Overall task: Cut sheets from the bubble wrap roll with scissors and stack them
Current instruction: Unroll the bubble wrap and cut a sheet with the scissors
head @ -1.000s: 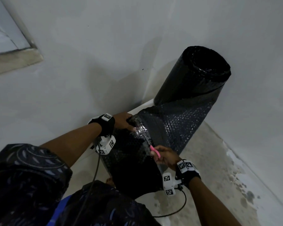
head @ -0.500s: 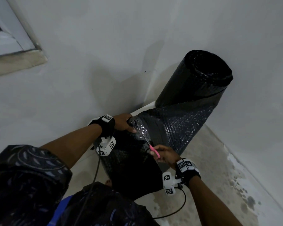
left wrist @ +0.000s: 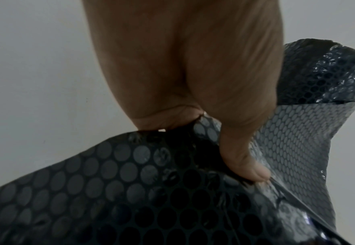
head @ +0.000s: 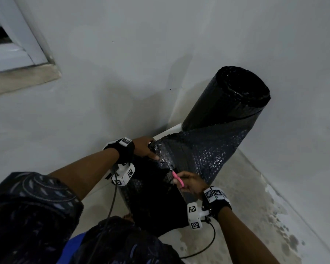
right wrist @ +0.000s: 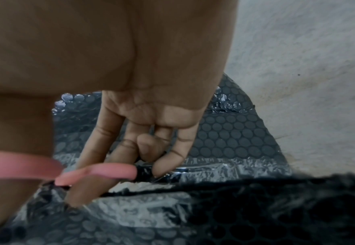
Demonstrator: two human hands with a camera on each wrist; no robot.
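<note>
A black bubble wrap roll stands upright in the corner, with a length of wrap pulled off it towards me. My left hand pinches the top edge of the wrap, thumb pressed on it. My right hand holds pink-handled scissors, fingers through the pink loops. The blades point up along a cut line in the wrap towards my left hand. The part below the cut hangs dark in front of my legs.
Two grey walls meet behind the roll. A window frame with a sill is at upper left. The concrete floor on the right is stained and damp. Cables run from both wrist cameras.
The scissors and my right hand have crept slightly up the cut towards my left hand. My head has tilted, so the roll sits lower in view.
</note>
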